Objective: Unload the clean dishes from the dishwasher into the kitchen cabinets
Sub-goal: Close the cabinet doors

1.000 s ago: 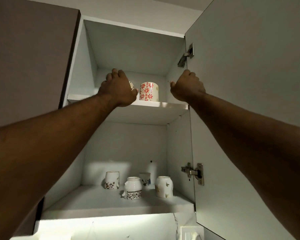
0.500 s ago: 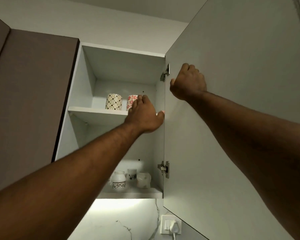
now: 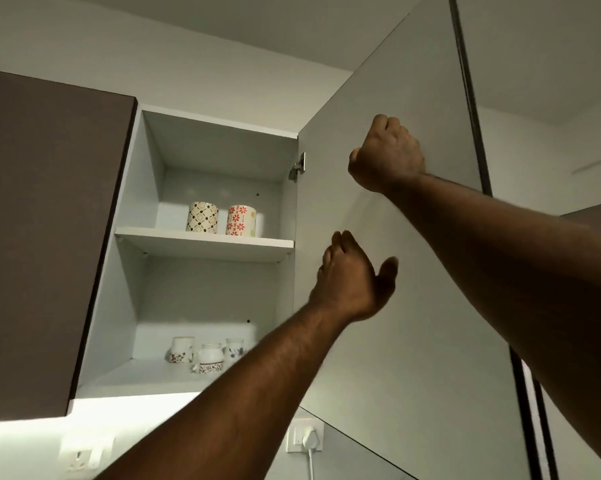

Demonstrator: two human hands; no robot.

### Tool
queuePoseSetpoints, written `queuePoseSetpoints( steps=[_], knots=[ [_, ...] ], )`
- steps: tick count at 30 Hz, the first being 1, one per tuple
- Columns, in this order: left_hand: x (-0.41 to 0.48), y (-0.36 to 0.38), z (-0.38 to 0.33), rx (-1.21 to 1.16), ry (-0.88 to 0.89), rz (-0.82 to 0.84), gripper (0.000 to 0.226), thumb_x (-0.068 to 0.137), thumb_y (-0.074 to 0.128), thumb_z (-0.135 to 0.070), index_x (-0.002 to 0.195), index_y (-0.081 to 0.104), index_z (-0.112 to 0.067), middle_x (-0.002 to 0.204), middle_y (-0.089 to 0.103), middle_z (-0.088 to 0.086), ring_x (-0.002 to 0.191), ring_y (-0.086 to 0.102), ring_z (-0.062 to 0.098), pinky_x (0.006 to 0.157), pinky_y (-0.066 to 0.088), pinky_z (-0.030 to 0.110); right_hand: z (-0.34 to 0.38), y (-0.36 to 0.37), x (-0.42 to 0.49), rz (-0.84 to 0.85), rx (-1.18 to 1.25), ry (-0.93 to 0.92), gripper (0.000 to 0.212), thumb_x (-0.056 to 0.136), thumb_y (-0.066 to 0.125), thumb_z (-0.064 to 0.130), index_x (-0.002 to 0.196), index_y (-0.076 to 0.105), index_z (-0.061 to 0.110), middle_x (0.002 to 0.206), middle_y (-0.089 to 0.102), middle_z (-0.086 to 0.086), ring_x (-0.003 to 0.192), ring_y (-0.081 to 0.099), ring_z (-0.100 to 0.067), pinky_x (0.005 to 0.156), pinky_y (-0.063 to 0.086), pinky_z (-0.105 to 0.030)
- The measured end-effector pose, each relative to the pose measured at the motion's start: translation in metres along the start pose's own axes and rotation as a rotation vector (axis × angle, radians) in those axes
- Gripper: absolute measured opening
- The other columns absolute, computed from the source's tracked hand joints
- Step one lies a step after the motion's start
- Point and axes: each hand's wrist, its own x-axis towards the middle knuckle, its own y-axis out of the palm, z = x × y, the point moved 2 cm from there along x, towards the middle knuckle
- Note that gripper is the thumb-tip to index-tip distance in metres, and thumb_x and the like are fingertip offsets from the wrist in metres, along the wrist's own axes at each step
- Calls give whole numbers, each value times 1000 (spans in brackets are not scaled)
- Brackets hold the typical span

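**Up at the wall cabinet: mugs shelved, both hands out by the door**

Up on the upper shelf [image 3: 205,242] of the open cabinet [image 3: 143,202] two mugs stand upright, just beside each other, set back from the front edge and nearer the right end; the left one is a checked mug [image 3: 202,217], the right one a red-flower mug [image 3: 242,220]. On the lower shelf [image 3: 136,375] sit some small floral cups [image 3: 182,349], back from the front edge around the middle; I count three, but the left forearm [image 3: 240,410] cuts across the shelf's right end and hides whatever is behind it.

The cabinet door [image 3: 413,323] hangs wide open on the right, on a hinge [image 3: 298,168] at the opening's top right corner. The left hand [image 3: 352,282] is in front of the door's inner face near the hinged edge; fingers loose and fairly straight, thumb spread, holding nothing; can't tell if it touches the panel. The right hand [image 3: 387,154] is higher up on the same face; curled into a fist, back of the hand to the camera, nothing showing in it; contact with the door is also unclear.

Other stuff: a dark brown door [image 3: 49,237] closed on the next cabinet to the left; a bright glow under the cabinet's bottom edge; a white wall socket [image 3: 306,439] with a plug and cord under the open door's lower edge; a second socket [image 3: 84,453] further left, too blurry to make out.
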Motion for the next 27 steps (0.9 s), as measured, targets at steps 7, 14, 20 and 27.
queuePoseSetpoints(
  steps=[7,14,20,27],
  knots=[
    [-16,33,-46,-182,-56,142,91,93,39,-65,154,1,-9,162,6,18,148,16,34,119,24,48,-19,-25,-5,2,-30,-81,44,90,48,20,131,41,6,128,49,-14,112,48,-28,96,39,-37],
    [-10,39,-94,-208,-17,50,109,82,35,-78,154,-16,-15,164,-12,3,151,-4,22,121,9,38,-62,-48,12,-111,-120,-157,64,86,49,13,145,27,1,152,26,-19,144,20,-33,122,9,-42],
    [-4,66,-123,-120,-58,27,113,90,55,-57,149,-28,-7,159,-29,10,147,-23,27,111,-14,30,-84,-52,13,-57,134,90,85,89,53,12,153,-2,5,160,-5,-21,148,0,-38,118,21,-44],
    [-7,68,-127,-90,-131,-17,103,93,58,-34,151,-23,-8,161,-25,7,149,-18,24,117,-7,31,-98,-58,12,16,483,264,48,100,51,25,138,30,5,132,54,-15,114,58,-30,83,44,-32]
  ],
)
